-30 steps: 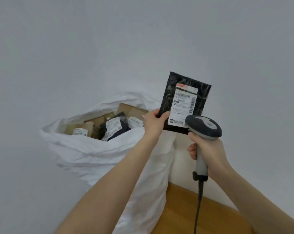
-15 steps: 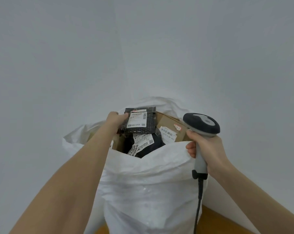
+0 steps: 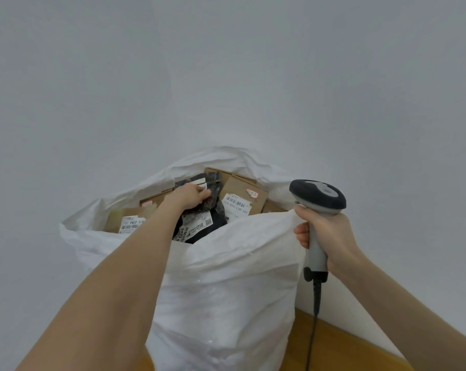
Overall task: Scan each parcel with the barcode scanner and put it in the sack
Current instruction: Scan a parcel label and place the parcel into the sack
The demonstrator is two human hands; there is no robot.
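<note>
so the whole thing comes down to where the black mailer (image 3: 214, 192) sits relative to the left hand (image 3: 193, 195): it's right under and just past the fingers, already inside the mouth of the sack (image 3: 226, 290), lying on top of the pile. Its long axis looks like it runs away from the person toward the back of the sack, tilted a bit, with the label end furthest out. The left grip is clamped on its near edge, fingers curled over the top, so it hasn't been let go yet

right hand (image 3: 328, 236) is wrapped around the handle of the barcode scanner (image 3: 317, 195), off at the right rim of the sack and well apart from the mailer, head pointing forward and not at any label. So the left is the only hand that matters here

the mailer rests beside a cardboard box (image 3: 244, 190) and above another dark parcel (image 3: 199, 226), so I'd guess it just needs releasing and the arm pulled straight back. Only risk I see is it sliding down off the heap
</note>
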